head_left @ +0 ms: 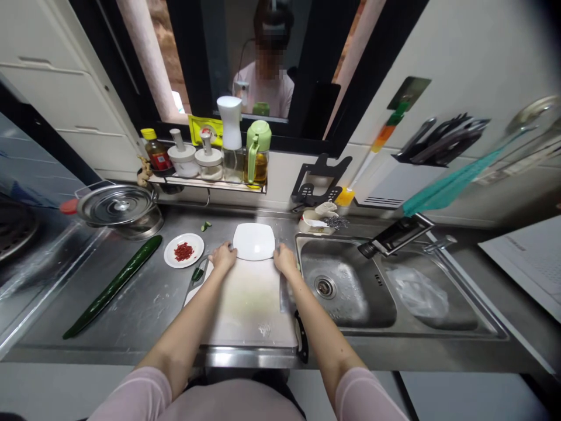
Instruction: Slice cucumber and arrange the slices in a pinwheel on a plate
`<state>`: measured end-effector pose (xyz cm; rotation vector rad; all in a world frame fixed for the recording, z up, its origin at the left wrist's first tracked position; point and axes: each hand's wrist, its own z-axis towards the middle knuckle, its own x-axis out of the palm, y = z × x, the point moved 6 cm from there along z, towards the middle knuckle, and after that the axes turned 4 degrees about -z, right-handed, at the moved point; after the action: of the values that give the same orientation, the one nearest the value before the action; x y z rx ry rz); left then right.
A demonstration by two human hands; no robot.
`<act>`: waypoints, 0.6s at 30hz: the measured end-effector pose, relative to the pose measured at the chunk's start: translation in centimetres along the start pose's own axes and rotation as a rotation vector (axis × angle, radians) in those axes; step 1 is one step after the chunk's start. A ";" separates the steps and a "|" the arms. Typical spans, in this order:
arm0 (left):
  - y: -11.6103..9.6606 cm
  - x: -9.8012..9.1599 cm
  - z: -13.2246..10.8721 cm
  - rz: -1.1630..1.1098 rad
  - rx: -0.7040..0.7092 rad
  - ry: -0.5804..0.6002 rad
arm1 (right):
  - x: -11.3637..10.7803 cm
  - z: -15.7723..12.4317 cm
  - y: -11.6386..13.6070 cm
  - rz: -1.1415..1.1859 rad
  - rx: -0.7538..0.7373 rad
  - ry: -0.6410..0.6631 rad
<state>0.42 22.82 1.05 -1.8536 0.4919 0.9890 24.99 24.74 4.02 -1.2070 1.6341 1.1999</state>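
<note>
A white squarish plate is at the far end of the white cutting board. My left hand grips its near left edge, and my right hand grips its near right edge. Whether the plate rests on the board or is slightly raised, I cannot tell. By the board's right edge, under my right forearm, shows the black handle of a knife; its blade is mostly hidden. A small dark green cucumber piece lies beside my left hand.
Left are a white plate of chopped red pieces, a long cucumber and a lidded steel pot. Green scraps lie behind. A double sink is at right. Bottles stand on a rack; a knife holder hangs right.
</note>
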 end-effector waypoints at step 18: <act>-0.4 1.4 2.7 0.015 -0.080 0.115 | 2.9 5.3 0.1 0.237 0.158 0.071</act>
<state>0.41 25.44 -0.51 -1.9887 0.5430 0.9274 24.38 29.14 -0.10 -0.9874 1.9291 1.1548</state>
